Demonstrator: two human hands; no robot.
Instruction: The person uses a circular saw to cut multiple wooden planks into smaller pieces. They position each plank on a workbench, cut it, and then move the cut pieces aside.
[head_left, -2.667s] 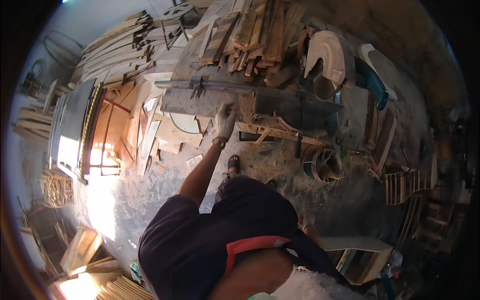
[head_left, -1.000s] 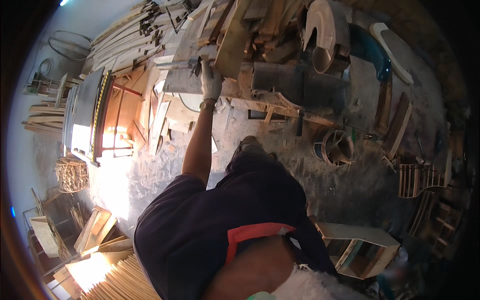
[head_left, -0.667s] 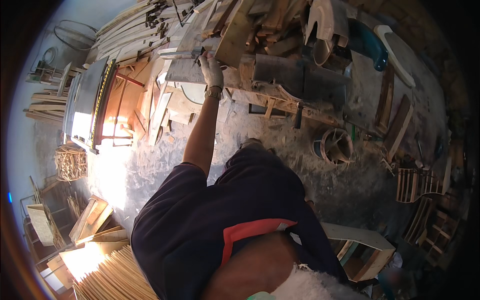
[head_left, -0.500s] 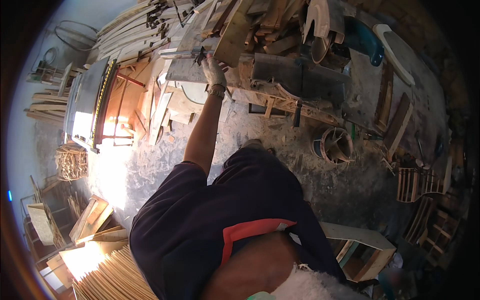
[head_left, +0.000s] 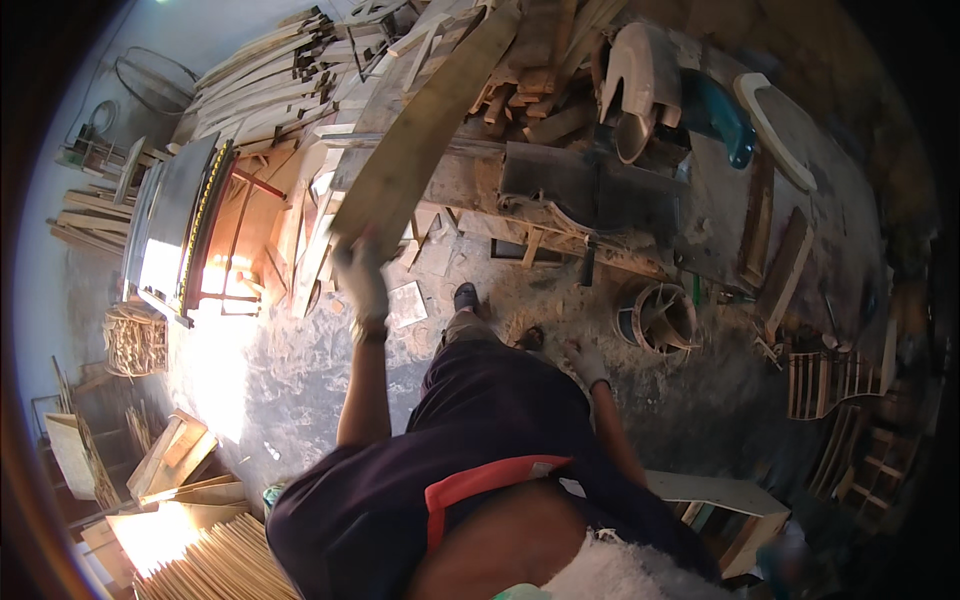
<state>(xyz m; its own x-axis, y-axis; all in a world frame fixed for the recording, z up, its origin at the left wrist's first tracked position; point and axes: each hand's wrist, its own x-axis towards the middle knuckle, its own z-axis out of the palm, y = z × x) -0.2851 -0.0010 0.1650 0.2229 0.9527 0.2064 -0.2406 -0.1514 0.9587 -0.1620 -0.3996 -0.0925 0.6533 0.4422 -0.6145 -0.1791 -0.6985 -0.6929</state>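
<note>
- Over the desk (head_left: 455, 178), a board (head_left: 425, 125) is held at its near end by left hand (head_left: 362, 285).
- Its length is pointed forward-right from there.
- Right hand (head_left: 582, 360) is farther; its grip cannot be told.

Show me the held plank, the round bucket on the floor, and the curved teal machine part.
Held plank (head_left: 427, 130): head view, middle of its broad face.
Round bucket (head_left: 627, 322): head view, left side wall.
Curved teal machine part (head_left: 730, 132): head view, middle of its surface.
</note>
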